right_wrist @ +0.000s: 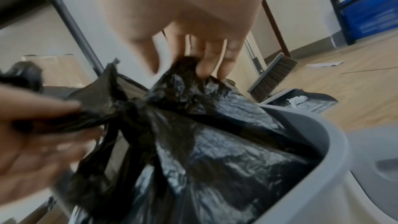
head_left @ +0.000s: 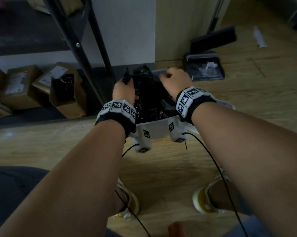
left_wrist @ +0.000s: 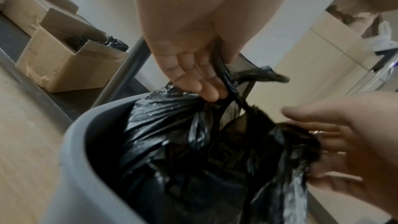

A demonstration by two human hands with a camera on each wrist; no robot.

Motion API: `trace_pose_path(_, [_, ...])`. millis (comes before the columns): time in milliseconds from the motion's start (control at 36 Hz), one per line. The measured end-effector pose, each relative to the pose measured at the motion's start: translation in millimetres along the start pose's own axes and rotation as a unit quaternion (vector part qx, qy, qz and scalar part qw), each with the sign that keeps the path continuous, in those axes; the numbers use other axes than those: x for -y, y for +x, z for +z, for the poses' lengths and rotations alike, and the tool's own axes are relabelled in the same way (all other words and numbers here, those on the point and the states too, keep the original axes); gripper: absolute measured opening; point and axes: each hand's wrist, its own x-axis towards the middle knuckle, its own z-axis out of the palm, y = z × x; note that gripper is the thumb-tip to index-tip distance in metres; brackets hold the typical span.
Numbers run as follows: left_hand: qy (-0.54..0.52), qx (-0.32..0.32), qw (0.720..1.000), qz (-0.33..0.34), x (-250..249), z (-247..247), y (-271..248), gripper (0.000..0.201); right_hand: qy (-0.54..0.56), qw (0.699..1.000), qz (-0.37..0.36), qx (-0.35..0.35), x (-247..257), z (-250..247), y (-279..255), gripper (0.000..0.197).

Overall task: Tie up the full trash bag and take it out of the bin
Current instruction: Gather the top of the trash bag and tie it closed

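A black trash bag (head_left: 151, 96) fills a grey bin (head_left: 154, 129) on the wood floor by the wall. My left hand (head_left: 123, 91) grips one gathered flap of the bag at the bin's left side; the left wrist view shows its fingers (left_wrist: 206, 89) curled round a twisted black strand. My right hand (head_left: 175, 79) holds the opposite flap at the far right, its fingers (right_wrist: 204, 67) pinching a bunched tip of the bag (right_wrist: 215, 125). The two flaps meet in a crossing between the hands. The bag's body sits inside the bin's rim (right_wrist: 336, 142).
Cardboard boxes (head_left: 19, 86) lie along the wall at left. A black shelf leg (head_left: 100, 57) slants down just left of the bin. A dustpan (head_left: 204, 67) and broom (head_left: 214, 38) stand at the right. My feet (head_left: 207, 199) are on the open floor in front.
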Motion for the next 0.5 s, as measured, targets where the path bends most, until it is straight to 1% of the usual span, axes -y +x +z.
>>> trace_pose_path(56, [-0.006, 0.000, 1.000, 0.012, -4.2, -0.4, -0.9, 0.032, 0.015, 0.998, -0.018, 0.050, 2.1, 2.9, -1.4, 0.032])
trace_pose_path(83, [-0.015, 0.002, 1.000, 0.013, -6.7, -0.4, -1.4, 0.032, 0.006, 0.997, -0.026, 0.074, 5.0, 4.7, -4.0, 0.040])
trace_pose_path(139, [-0.040, 0.009, 0.999, 0.010, -11.4, -0.6, -2.1, 0.030, -0.043, 0.991, -0.049, 0.113, 9.5, 10.4, -6.2, 0.056])
trace_pose_path(167, [-0.049, 0.011, 0.999, 0.008, -14.2, -1.4, -2.9, 0.028, -0.076, 0.987, -0.059, 0.127, 10.2, 14.4, -5.5, 0.056])
trace_pose_path(194, [-0.056, 0.012, 0.998, 0.006, -14.8, -2.1, -2.2, 0.027, -0.105, 0.984, -0.058, 0.135, 12.1, 16.7, -5.6, 0.048])
trace_pose_path(250, [-0.054, 0.023, 0.998, 0.016, -17.4, -5.6, -3.3, 0.027, -0.124, 0.984, -0.046, 0.119, 13.9, 17.4, -3.7, 0.030])
trace_pose_path(306, [-0.004, 0.052, 0.998, 0.042, -17.4, -8.3, -3.4, 0.037, -0.108, 0.989, -0.037, 0.094, 13.3, 15.7, -1.0, 0.026])
trace_pose_path(361, [0.072, 0.086, 0.992, 0.057, -13.4, -8.7, -1.4, 0.054, -0.072, 0.994, -0.040, 0.069, 11.1, 13.9, -0.1, 0.023])
trace_pose_path(417, [0.124, 0.127, 0.981, 0.074, -7.2, -6.9, 3.6, 0.072, -0.044, 0.997, -0.056, 0.041, 10.1, 11.7, -1.7, 0.019])
trace_pose_path(472, [0.193, 0.157, 0.964, 0.096, 3.2, -0.5, 14.8, 0.085, -0.037, 0.997, -0.068, 0.023, 9.2, 10.9, -3.5, 0.017])
trace_pose_path(500, [0.222, 0.178, 0.954, 0.094, 3.3, 2.2, 14.2, 0.091, -0.037, 0.997, -0.070, 0.018, 8.8, 11.3, -3.2, 0.016])
